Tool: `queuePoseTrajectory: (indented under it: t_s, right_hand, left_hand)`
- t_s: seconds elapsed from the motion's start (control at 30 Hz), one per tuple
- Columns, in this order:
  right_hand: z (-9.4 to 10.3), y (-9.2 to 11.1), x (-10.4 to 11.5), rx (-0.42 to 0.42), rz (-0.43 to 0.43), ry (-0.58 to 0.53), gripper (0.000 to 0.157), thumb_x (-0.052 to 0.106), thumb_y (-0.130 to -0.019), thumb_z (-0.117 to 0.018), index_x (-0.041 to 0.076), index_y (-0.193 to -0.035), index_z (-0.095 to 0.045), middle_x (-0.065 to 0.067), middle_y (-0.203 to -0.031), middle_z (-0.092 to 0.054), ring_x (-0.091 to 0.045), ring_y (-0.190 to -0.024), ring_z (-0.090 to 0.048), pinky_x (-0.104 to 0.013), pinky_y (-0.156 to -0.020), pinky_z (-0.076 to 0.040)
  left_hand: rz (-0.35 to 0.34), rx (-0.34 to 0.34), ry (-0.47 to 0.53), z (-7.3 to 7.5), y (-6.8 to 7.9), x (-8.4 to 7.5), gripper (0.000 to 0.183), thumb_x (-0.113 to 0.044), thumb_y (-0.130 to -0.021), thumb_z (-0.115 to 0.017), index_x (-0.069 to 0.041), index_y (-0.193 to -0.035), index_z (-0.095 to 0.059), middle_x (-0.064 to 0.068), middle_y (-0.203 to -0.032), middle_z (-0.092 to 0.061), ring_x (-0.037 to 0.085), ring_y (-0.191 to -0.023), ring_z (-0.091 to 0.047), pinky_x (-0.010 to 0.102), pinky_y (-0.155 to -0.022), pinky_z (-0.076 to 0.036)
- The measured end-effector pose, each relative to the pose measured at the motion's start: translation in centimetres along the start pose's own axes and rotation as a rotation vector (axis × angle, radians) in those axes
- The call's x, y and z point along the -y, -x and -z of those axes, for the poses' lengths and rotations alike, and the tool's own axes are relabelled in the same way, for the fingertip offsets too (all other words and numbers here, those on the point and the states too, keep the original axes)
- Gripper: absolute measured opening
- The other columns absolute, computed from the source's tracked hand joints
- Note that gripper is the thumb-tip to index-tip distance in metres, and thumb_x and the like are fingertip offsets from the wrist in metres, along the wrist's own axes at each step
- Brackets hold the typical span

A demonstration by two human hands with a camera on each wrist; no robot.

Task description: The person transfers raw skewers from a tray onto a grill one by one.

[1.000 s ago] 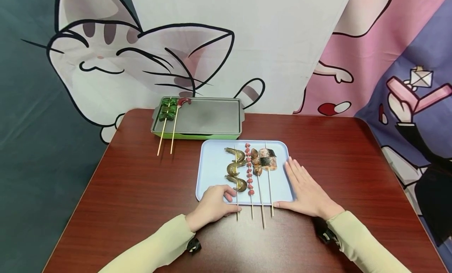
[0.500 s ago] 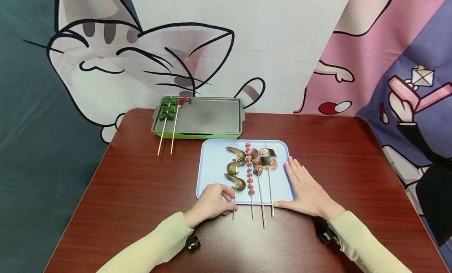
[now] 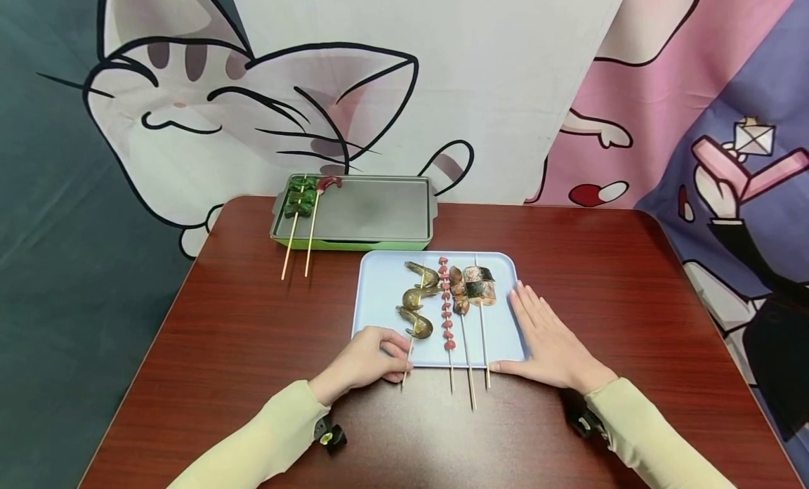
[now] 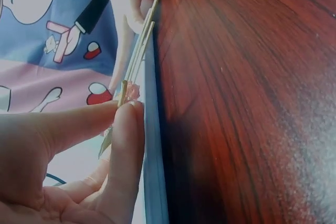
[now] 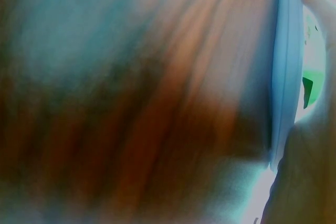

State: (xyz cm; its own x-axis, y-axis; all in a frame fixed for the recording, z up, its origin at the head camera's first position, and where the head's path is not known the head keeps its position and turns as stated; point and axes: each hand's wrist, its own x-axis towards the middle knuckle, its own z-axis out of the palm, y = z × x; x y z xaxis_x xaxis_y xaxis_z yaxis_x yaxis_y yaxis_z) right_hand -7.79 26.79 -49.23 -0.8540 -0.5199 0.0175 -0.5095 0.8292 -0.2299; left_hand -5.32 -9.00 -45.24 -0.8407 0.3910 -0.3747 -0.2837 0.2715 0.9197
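My left hand (image 3: 371,357) pinches the stick of a shrimp skewer (image 3: 415,322) between thumb and fingers at the tray's near-left edge. Three shrimp are on that skewer, which leans over the light blue tray (image 3: 379,278). In the left wrist view the pinched stick (image 4: 123,93) shows at the fingertips. My right hand (image 3: 553,338) lies with straight fingers along the tray's right edge, its thumb at the front rim. Between the hands, a skewer of small red pieces (image 3: 446,306), a brown meat skewer (image 3: 459,296) and a fish skewer (image 3: 480,285) lie on the tray.
Behind the tray stands a green and grey griddle (image 3: 373,208). On its left side lie a green pepper skewer (image 3: 300,197) and a skewer with a dark red curled piece (image 3: 327,183), their sticks overhanging the front. All stand on a brown wooden table (image 3: 221,348).
My left hand has moved a little left with the shrimp skewer's stick, so the skewer now tilts, its lower end further left. The right hand has stayed in place.
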Motion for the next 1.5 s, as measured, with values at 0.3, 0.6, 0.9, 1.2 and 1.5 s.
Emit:
queuePoseTrajectory:
  t_s: [0.3, 0.6, 0.9, 1.2, 1.5]
  right_hand:
    - [-0.1, 0.0, 0.0, -0.006, -0.001, 0.000, 0.128, 0.083, -0.078, -0.062, -0.006, -0.159, -0.018, -0.023, -0.167, -0.007, -0.040, -0.152, -0.012, -0.047, -0.124, -0.012]
    - [-0.2, 0.0, 0.0, -0.001, -0.007, -0.006, 0.128, 0.083, -0.078, -0.062, -0.005, -0.159, -0.018, -0.022, -0.167, -0.006, -0.038, -0.153, -0.009, -0.047, -0.124, -0.011]
    - [0.0, 0.0, 0.1, -0.003, -0.002, -0.008, 0.128, 0.083, -0.078, -0.062, -0.005, -0.159, -0.018, -0.022, -0.167, -0.007, -0.041, -0.152, -0.012, -0.047, -0.124, -0.011]
    - [0.1, -0.1, 0.0, 0.001, -0.004, 0.001, 0.128, 0.083, -0.078, -0.062, -0.006, -0.159, -0.018, -0.023, -0.167, -0.007, -0.040, -0.152, -0.011, -0.046, -0.124, -0.011]
    - [-0.2, 0.0, 0.0, -0.002, -0.006, -0.008, 0.128, 0.084, -0.078, -0.061, -0.005, -0.159, -0.018, -0.022, -0.167, -0.007, -0.039, -0.152, -0.010, -0.046, -0.124, -0.010]
  left_hand:
    - [0.006, 0.022, 0.067, 0.2, 0.1, 0.5, 0.032, 0.007, -0.088, -0.072, 0.013, -0.118, -0.062, 0.015, -0.085, -0.072, 0.017, -0.062, -0.068, 0.035, -0.062, -0.063]
    - [0.006, 0.010, 0.103, 0.3, 0.0, 1.0, 0.033, 0.009, -0.088, -0.069, 0.013, -0.120, -0.062, 0.014, -0.084, -0.071, 0.017, -0.063, -0.068, 0.034, -0.062, -0.063]
    - [-0.031, 0.007, 0.080, 0.7, 0.6, 0.4, 0.033, 0.008, -0.089, -0.069, 0.014, -0.120, -0.061, 0.017, -0.086, -0.071, 0.019, -0.064, -0.069, 0.035, -0.062, -0.063]
    - [-0.080, -0.017, 0.031, 1.1, 1.3, -0.7, 0.033, 0.006, -0.089, -0.072, 0.011, -0.121, -0.063, 0.018, -0.086, -0.071, 0.017, -0.062, -0.068, 0.036, -0.061, -0.063]
    - [-0.113, -0.015, -0.011, 1.4, 1.6, -1.4, 0.032, 0.006, -0.089, -0.071, 0.012, -0.120, -0.063, 0.014, -0.084, -0.071, 0.017, -0.063, -0.069, 0.033, -0.061, -0.062]
